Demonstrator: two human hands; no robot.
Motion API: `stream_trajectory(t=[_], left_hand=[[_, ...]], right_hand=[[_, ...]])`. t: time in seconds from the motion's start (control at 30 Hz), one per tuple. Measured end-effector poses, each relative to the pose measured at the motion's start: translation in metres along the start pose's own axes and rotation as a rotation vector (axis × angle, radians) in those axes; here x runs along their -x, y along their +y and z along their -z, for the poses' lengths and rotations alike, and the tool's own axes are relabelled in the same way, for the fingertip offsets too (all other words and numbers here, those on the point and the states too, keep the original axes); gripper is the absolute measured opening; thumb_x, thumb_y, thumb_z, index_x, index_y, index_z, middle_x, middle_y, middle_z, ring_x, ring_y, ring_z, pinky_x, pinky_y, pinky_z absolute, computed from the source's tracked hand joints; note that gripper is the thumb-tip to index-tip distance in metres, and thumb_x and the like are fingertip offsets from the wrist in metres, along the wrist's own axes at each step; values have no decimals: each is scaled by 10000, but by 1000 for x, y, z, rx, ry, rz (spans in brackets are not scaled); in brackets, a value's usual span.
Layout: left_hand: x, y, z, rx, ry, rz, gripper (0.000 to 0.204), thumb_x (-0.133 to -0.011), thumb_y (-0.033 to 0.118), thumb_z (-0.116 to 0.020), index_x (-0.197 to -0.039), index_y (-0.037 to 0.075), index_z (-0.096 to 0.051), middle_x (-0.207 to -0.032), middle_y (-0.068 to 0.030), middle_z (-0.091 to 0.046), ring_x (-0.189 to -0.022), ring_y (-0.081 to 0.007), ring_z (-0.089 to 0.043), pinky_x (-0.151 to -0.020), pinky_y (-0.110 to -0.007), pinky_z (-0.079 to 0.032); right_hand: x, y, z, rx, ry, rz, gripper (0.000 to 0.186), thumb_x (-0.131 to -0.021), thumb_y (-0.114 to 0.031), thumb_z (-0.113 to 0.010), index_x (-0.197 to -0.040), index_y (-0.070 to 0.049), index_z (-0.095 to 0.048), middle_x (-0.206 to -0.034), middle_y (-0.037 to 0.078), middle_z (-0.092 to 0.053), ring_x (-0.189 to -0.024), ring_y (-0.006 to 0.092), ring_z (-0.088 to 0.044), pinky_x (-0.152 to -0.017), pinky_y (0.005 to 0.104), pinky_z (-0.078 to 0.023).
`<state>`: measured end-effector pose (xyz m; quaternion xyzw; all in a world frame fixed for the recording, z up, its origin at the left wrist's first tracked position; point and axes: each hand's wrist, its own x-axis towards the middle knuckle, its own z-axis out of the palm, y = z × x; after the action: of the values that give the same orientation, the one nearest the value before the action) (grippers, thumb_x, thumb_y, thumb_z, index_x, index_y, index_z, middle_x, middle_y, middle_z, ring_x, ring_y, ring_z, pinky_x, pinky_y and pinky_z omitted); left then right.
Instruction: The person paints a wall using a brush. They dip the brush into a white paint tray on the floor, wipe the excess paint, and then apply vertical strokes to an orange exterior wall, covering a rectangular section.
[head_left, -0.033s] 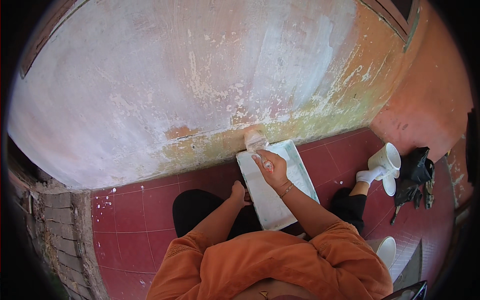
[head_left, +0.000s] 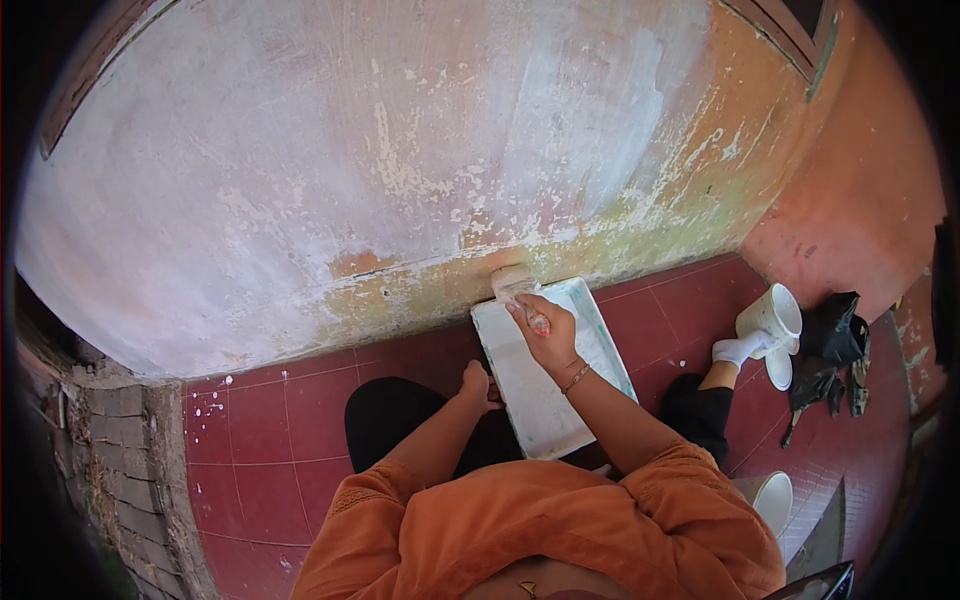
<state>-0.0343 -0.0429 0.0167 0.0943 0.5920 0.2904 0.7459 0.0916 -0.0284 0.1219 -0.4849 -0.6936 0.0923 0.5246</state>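
A person in an orange top (head_left: 520,510) is leaning over a shallow white tray (head_left: 545,415), which is lying on the red tiled floor (head_left: 260,430) close to the foot of a patchy, peeling wall (head_left: 400,120). The right hand (head_left: 548,340), a bracelet (head_left: 576,377) circling its wrist, is closing firmly around the handle of a wide, flat paintbrush (head_left: 513,282). The handle's reddish end is showing beside the fingers, while the pale bristles are pointing toward the base of the wall, at the tray's far edge. The left hand (head_left: 478,385) is resting low by the tray's left side; its fingers are partly hidden, so one cannot tell whether they are gripping the rim. Off to the right, a foot in a white sock (head_left: 736,350) is overlapping a white bucket (head_left: 772,312), and a black plastic bag (head_left: 832,340) is lying crumpled just beside that bucket. Another white container (head_left: 774,500) is standing nearer the person.
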Motion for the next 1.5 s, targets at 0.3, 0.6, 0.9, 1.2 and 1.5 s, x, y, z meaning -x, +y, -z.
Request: stream_trajectory(t=[0.3,0.6,0.9,1.2,1.5], left_hand=[[5,6,9,-72,-44,9,784,-941,538,-235,-1395,-96,-307,-1395,-294,-385,-1317,-452,-331,-1089,-611,-179],[-15,-29,16,60,108,-115,913,-909,678,-193,-1395,-84,-319,-1458,-286,-302,-1380,-469,-187,-1110,-585,-110],[22,-26,14,57,-52,-15,995,-893,713,-157,-1379,-146,-287,-1424,-318,-322,-1339,-458,-282,-1107,-560,-165],[23,-22,22,66,0,78,997,-875,740,-157,-1402,-96,-293,-1420,-285,-354,-1344,-438,-289,-1086,-607,-164],[14,-16,32,116,-17,70,991,-875,741,-139,-1392,-84,-323,-1384,-264,-407,-1334,-430,-307,-1087,-623,-138]], right_hand=[[-136,-71,25,-418,113,-134,304,-814,-271,-748,-898,17,-702,-646,98,-648,-563,138,-577,-563,273,-467],[-162,-124,79,-710,291,236,274,-826,-131,-742,-1037,27,-668,-954,144,-689,-856,144,-631,-762,262,-496],[-56,-25,-5,-141,165,388,397,-751,-119,-779,-1104,-10,-636,-965,188,-675,-853,324,-663,-756,352,-525],[7,2,-14,-179,-88,-41,287,-814,-248,-742,-958,-4,-700,-888,155,-695,-769,289,-675,-685,329,-526],[-106,-45,-17,-282,-134,-230,307,-830,-265,-741,-854,36,-690,-680,84,-655,-593,133,-629,-531,265,-480]])
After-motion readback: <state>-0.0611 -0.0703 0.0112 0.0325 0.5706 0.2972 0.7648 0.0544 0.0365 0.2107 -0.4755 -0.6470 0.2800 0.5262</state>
